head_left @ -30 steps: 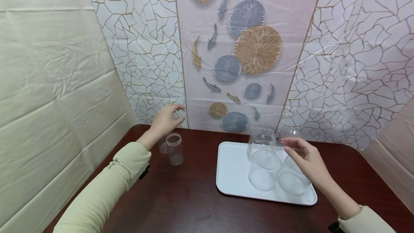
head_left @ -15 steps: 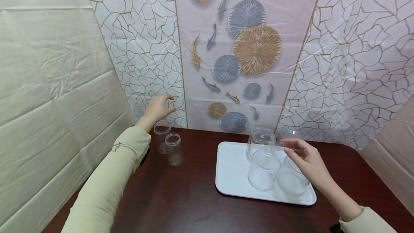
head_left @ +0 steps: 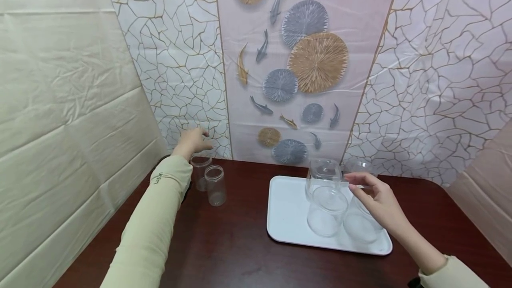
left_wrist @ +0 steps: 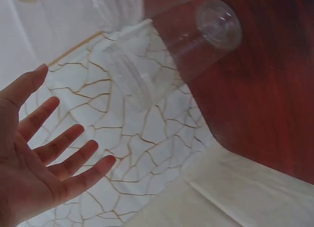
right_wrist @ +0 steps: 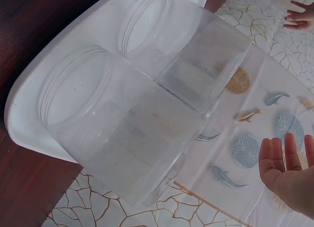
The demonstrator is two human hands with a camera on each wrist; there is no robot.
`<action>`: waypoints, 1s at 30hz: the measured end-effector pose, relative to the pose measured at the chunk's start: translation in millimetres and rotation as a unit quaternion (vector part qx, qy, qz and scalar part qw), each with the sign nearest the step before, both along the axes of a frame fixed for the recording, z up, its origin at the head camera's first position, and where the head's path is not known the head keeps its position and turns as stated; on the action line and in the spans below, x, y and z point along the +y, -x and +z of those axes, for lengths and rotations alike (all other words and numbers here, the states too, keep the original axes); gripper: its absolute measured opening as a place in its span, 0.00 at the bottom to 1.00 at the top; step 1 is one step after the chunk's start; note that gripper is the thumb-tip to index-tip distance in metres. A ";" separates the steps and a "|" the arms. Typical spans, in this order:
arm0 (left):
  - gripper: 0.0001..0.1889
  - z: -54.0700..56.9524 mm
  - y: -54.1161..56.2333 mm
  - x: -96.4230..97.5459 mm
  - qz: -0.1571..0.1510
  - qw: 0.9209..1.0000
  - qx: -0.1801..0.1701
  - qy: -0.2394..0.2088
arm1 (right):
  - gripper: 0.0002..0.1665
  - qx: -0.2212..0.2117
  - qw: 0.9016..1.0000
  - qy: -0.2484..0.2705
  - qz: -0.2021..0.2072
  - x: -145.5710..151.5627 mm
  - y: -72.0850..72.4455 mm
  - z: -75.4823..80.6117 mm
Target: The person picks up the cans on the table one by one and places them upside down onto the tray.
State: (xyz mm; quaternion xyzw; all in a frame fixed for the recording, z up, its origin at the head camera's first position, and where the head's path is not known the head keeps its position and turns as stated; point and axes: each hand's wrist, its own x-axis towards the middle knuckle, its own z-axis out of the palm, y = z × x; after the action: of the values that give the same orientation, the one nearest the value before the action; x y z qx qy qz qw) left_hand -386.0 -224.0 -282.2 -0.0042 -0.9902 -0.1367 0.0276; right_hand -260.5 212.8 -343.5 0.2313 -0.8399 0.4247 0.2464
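My left hand (head_left: 193, 142) hovers at the back left, fingers spread and thumb apart, over the rear one of two slim clear jars. That rear jar (head_left: 201, 177) is partly behind the sleeve and hand; the front jar (head_left: 216, 192) stands upright beside it. In the left wrist view the palm faces a clear jar (left_wrist: 147, 72), with nothing in the fingers. On the right, my right hand (head_left: 378, 199) is held above wide clear jars on a white tray (head_left: 285, 210), fingers loosely bent and holding nothing. It partly covers the right front jar (head_left: 362, 226).
The left front jar (head_left: 327, 217) stands on the tray, with a squarish clear jar (head_left: 323, 174) behind it and another clear jar (head_left: 357, 166) at the back right. A dark red table (head_left: 236, 252) meets the patterned backdrop (head_left: 256, 146) at its far edge.
My left hand moves left from beyond the slim jars, then lowers toward the rear one. My right hand stays nearly still, and the jars and tray keep their places.
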 end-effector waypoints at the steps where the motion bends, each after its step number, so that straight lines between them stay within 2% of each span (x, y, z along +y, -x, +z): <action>1: 0.27 -1.5 -0.1 -0.3 0.006 1.000 -0.007 0.005 | 0.10 0.002 1.000 0.000 0.000 -0.1 0.2 0.2; 4: 0.26 -7.4 0.7 -0.6 0.025 0.999 -0.009 0.018 | 0.10 0.005 1.000 0.000 0.001 0.0 0.2 1.0; 10: 0.24 -25.2 3.7 0.7 0.058 0.997 0.027 0.041 | 0.11 0.003 1.000 -0.003 0.002 0.1 -1.6 1.3; 13: 0.26 -33.3 3.8 1.7 0.054 0.998 0.015 0.039 | 0.10 0.001 1.000 -0.005 0.000 -0.2 -2.1 0.6; 20: 0.31 -44.3 2.5 4.8 0.028 0.997 -0.061 0.023 | 0.10 -0.001 1.000 -0.005 -0.001 0.1 -2.1 -1.1; 26: 0.26 -48.9 2.9 3.8 0.032 0.998 -0.050 0.017 | 0.11 -0.002 1.000 -0.012 -0.001 0.3 -1.7 -2.1; 30: 0.23 -47.7 2.6 3.0 0.033 0.998 -0.038 0.022 | 0.11 0.000 1.000 -0.014 -0.003 0.7 -0.8 -1.7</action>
State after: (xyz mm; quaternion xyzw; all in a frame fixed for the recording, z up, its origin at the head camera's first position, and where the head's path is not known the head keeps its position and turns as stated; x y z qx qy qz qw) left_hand -388.6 -221.0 -329.9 0.0335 -0.9929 -0.1141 -0.0053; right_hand -259.8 213.5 -345.2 0.2319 -0.8466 0.4122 0.2441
